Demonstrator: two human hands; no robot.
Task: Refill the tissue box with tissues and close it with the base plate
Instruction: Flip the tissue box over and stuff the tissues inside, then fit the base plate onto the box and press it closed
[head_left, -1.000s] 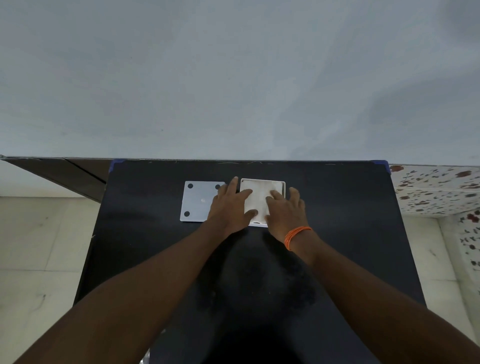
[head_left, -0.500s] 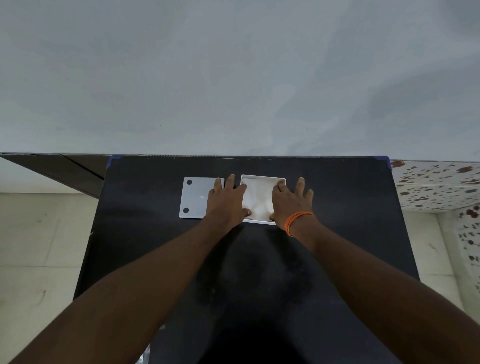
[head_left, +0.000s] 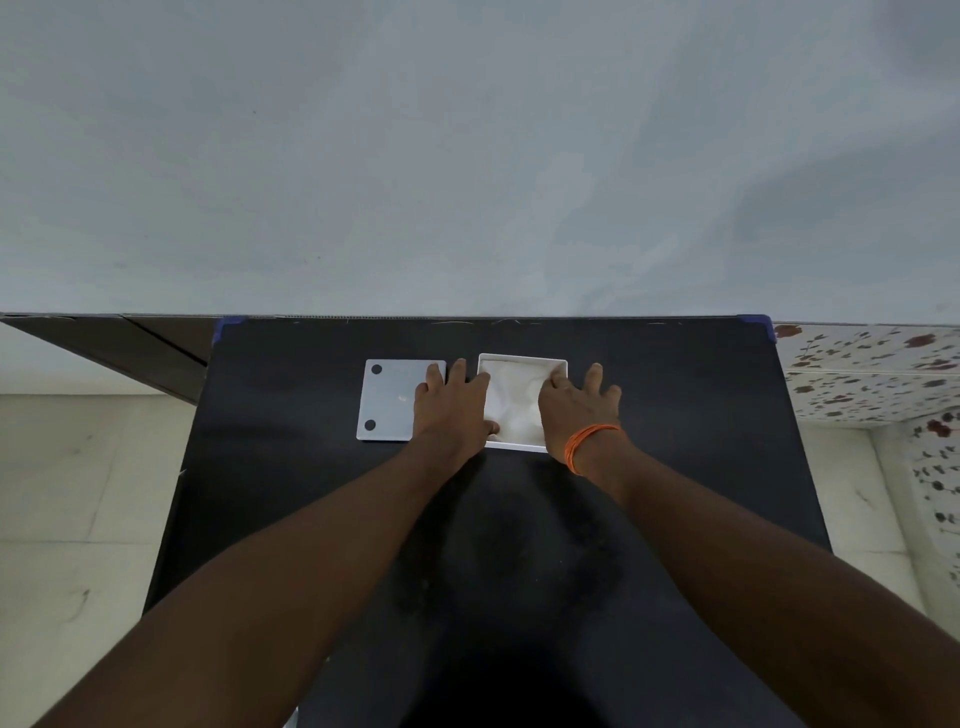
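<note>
Hands (head_left: 452, 405) (head_left: 576, 410) flank tissue box (head_left: 522, 359) | open, white tissues (head_left: 514, 400) rumpled inside

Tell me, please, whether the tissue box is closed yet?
Not yet. The tissue box lies open with white tissues showing inside, and the base plate lies flat beside it on the table.

A plain indoor room, likely in a home. A black table (head_left: 675, 415) stands against a bare grey wall (head_left: 467, 156), with pale floor tiles (head_left: 62, 493) on the left and flower-patterned tiles (head_left: 872, 374) at the far right.
</note>
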